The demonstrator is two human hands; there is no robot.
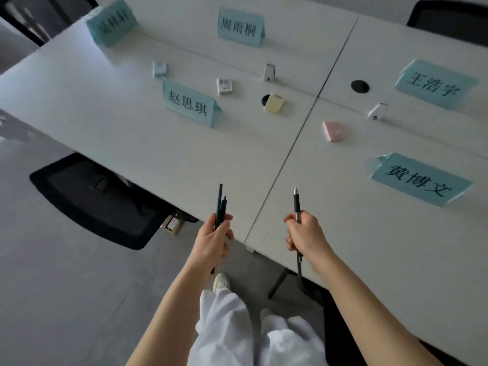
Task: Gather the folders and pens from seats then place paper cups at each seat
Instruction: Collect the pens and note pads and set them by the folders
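— Fingers (290, 235) of the right hand (303, 233) curl round a single dark pen (296, 204), its silver tip pointing up and away over the table edge; what about the other side?
— Fingers of the left hand (214, 239) are wrapped round a small bundle of dark pens (220, 204), which stand upright out of the fist, one longer than the rest. Both hands hover just above the near edge
— Biggest thing first, then?
— That is the white table (132, 143), made of slabs with a dark seam running between the two hands. A black chair (95, 199) is pushed under its left side, and another chair back (449, 19) shows at the far right
— And on top?
— Four pale blue name cards with black characters: one near right (420, 180), one far right (435, 83), one left of centre (190, 104), one at the far middle (240, 26). A stack of the same blue cards (112, 21) sits at the far left
— Smaller bits?
— A pink pad (333, 131), a yellow pad (275, 103) beside a round cable hole, two white boxes (224, 85) and two white wedge-shaped pieces (377, 110). No folders or paper cups in view
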